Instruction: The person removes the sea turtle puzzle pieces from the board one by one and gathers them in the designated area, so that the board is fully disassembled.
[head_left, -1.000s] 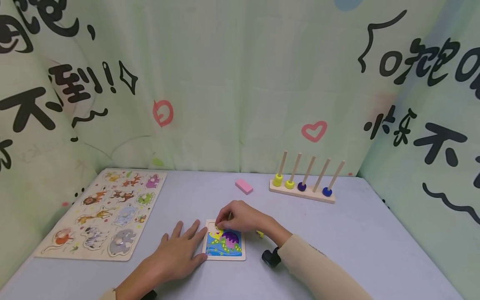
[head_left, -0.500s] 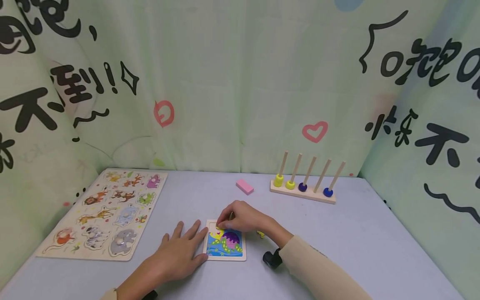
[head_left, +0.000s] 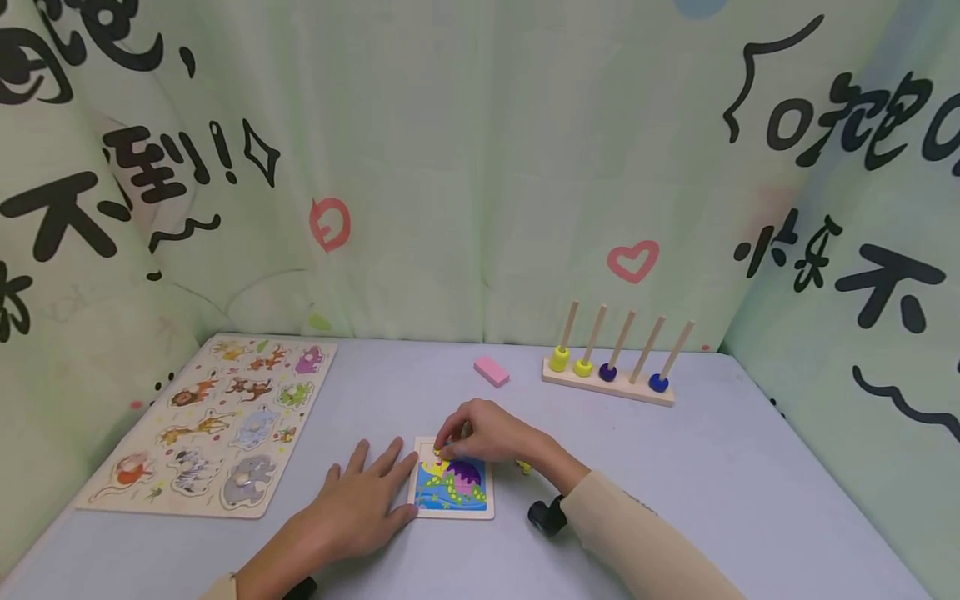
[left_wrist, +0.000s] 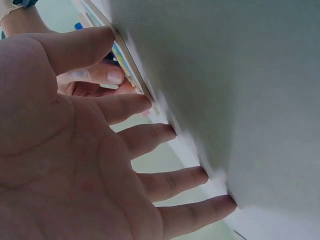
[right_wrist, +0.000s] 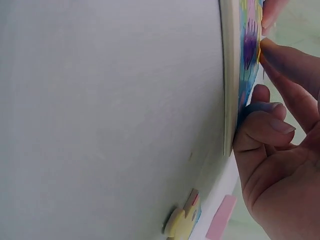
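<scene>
A small jigsaw puzzle [head_left: 452, 496] lies in its pale wooden frame at the middle of the table, with a purple and green picture on blue. My left hand [head_left: 356, 508] is spread flat to its left; the thumb and index fingertips touch the frame's left edge. Over the upper part of the puzzle, my right hand [head_left: 483, 433] pinches a small yellow puzzle piece [right_wrist: 260, 50] between thumb and index finger. The hand hides the puzzle's upper right corner. A loose yellow puzzle piece [right_wrist: 182, 223] lies on the table right of the frame, partly behind the right wrist in the head view.
A large wooden animal puzzle board [head_left: 213, 425] lies at the left. Beyond the small puzzle is a pink block [head_left: 491, 372]. At the back right stands a wooden peg rack [head_left: 607, 385] with yellow, purple and blue beads. A printed curtain [head_left: 480, 167] encloses the table.
The head view has shifted slightly. Both hands keep their places at the puzzle, the right one still pinching the yellow piece near the upper left corner.
</scene>
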